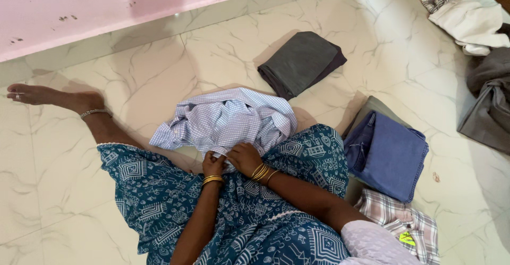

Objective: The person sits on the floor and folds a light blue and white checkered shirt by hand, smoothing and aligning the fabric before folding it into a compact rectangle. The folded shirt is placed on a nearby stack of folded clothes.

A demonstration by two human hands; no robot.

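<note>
Light blue checked shirt (226, 119), crumpled, unfolded, heaped on lap and marble floor

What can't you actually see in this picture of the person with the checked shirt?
Head view, the only one:
- Fingertips of the left hand and right hand: tucked into the light blue checked shirt, so the exact grip is unclear.
- Shirt's front: crumpled, folds hide it.
- Pink plaid garment: partly under the folded blue jeans, cut by the bottom edge.
- Grey clothes: cut by the right edge.

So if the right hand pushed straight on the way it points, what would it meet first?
The right hand points up-left into the crumpled checked shirt it already grips; past that, probably bare floor, though depth is unclear.
</note>
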